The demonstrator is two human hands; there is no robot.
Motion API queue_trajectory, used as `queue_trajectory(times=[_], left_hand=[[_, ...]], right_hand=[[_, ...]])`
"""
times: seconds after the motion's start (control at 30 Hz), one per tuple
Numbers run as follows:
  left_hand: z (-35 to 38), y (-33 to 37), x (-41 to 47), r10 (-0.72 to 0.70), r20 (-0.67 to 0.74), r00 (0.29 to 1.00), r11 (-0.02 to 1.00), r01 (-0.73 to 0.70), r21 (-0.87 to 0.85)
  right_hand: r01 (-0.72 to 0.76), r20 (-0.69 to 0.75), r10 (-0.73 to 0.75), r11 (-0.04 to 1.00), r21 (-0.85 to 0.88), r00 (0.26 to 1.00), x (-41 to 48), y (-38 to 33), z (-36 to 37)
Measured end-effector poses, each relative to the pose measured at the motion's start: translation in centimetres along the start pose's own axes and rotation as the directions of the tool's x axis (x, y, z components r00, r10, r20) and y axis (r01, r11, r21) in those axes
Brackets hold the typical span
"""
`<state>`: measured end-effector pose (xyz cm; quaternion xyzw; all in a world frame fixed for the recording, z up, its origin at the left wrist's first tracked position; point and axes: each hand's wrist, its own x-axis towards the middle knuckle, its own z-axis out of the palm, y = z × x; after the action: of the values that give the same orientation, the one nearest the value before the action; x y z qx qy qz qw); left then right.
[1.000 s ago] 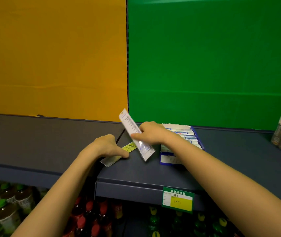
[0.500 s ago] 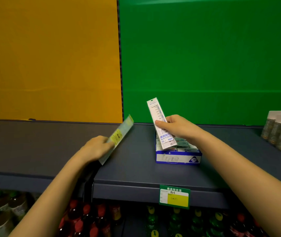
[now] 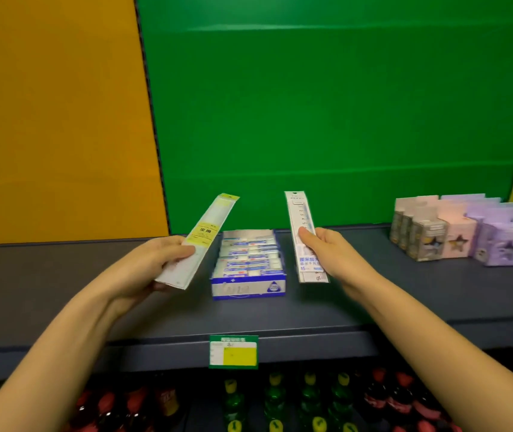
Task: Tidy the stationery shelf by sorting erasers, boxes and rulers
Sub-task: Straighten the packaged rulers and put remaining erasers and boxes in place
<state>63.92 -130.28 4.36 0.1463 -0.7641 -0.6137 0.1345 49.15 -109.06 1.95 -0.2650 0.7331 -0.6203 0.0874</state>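
Above the dark grey metal shelf (image 3: 405, 291), the head view shows the left hand (image 3: 155, 263) gripping a yellow-labelled packaged ruler (image 3: 205, 235) and the right hand (image 3: 333, 254) pinching a white-and-blue packaged ruler (image 3: 303, 232), flanking the blue-and-white open eraser box (image 3: 249, 288); ruler-sorting seems underway, and next they need laying down together.

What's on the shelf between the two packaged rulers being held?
In the head view, an open blue-and-white cardboard box of erasers stands on the dark grey shelf.

Txt on price tag (image 3: 233, 352) too small to read; rt boxes (image 3: 495, 241) cut by edge.
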Motion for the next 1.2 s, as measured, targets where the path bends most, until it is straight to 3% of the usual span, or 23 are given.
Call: queue_trajectory(times=[0.43,0.7,1.2], left_hand=[[19.6,1.5,-4.4,0.194,0.134,0.972,0.981,-0.19,-0.044],[32.0,2.2,-6.6,0.202,0.302,0.932,0.977,-0.214,0.006],[53.8,7.1,0.5,0.321,0.397,0.86,0.936,-0.352,0.005]], right_hand=[[-0.067,-0.224,0.062,0.998,-0.019,0.973,-12.9,3.3,-17.5],[-0.167,-0.359,0.125,0.982,-0.089,0.925,-20.2,5.7,-28.9],[-0.268,-0.522,0.125,0.941,-0.208,0.844,-20.3,9.1,-49.4]])
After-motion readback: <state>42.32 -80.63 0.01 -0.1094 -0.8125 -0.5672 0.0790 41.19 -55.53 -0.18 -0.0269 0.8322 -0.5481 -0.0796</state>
